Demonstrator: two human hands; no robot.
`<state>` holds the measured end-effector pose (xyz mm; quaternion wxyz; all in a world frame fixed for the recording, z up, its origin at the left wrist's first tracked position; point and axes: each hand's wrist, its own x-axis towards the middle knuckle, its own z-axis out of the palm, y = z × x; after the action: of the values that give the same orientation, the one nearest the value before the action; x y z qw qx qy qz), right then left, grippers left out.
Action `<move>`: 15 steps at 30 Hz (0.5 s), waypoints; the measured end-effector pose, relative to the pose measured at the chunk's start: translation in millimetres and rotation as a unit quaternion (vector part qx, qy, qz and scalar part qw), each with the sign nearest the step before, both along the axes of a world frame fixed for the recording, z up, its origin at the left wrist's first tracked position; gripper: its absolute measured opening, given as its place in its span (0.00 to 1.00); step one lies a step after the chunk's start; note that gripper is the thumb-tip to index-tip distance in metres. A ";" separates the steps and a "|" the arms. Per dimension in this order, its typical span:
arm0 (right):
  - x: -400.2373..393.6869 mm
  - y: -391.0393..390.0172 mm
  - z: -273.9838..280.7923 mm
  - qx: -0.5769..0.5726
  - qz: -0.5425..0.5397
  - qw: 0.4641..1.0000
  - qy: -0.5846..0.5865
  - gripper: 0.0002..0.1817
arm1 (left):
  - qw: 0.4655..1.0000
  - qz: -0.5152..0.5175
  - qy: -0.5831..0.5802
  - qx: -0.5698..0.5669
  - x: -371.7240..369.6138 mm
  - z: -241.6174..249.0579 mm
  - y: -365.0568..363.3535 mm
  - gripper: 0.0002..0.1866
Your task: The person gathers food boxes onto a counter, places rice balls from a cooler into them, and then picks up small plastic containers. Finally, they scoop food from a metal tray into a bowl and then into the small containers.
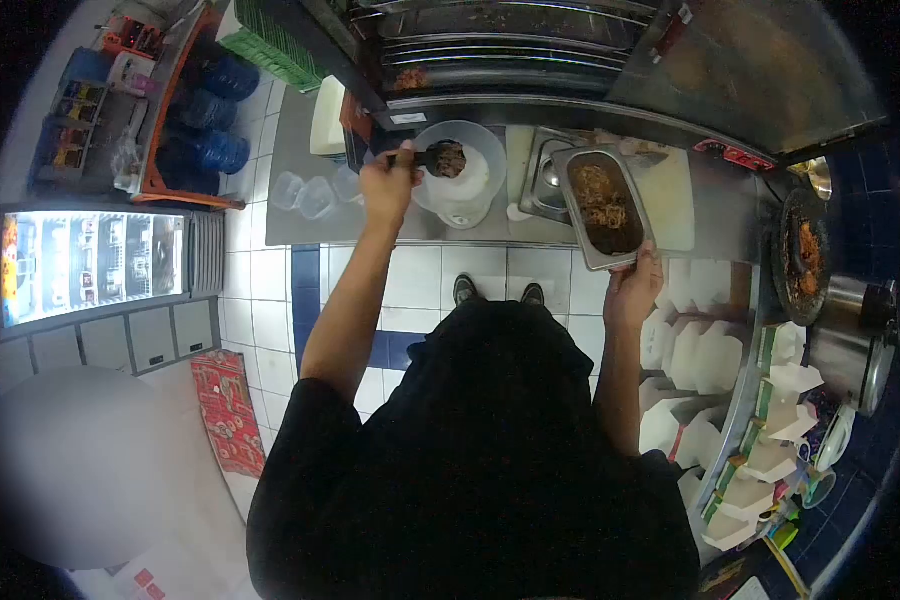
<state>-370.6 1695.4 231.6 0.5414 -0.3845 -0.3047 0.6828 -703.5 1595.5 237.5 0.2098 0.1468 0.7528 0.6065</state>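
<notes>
My left hand (pixel 388 185) grips the handle of a dark ladle (pixel 440 158) filled with brown cooked food. The ladle hangs over a round white plastic bucket (pixel 462 182) on the steel counter (pixel 300 225). My right hand (pixel 634 290) holds the near end of a rectangular steel pan (pixel 602 205), lifted slightly off the counter. The pan holds dark brown shredded food and sauce. Both arms reach out from my black shirt.
Clear plastic tubs (pixel 303 193) sit left of the bucket. A steel insert (pixel 544 180) lies between bucket and pan. On the right, stacked white takeaway boxes (pixel 705 350), a round tray of orange food (pixel 803 255) and a steel pot (pixel 860 330). A lit drinks fridge (pixel 90 262) is at left.
</notes>
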 end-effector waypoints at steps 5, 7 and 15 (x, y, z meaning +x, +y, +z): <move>4.2 -3.9 6.9 -0.005 -0.009 1.000 0.006 0.10 | 0.874 -0.080 0.453 -0.157 20.7 1.9 11.4 0.15; 3.0 -6.9 13.4 -0.005 -0.015 1.000 0.008 0.10 | 0.839 -0.107 0.519 -0.124 27.9 -1.8 12.9 0.12; 8.1 -8.9 10.4 -0.024 -0.030 0.999 -0.007 0.10 | 0.836 -0.090 0.529 -0.119 48.9 21.5 4.6 0.08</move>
<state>-362.5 1686.5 242.0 0.5504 -0.4112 -0.2806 0.6702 -654.6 1600.2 259.0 -0.1509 0.4858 0.7991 0.3206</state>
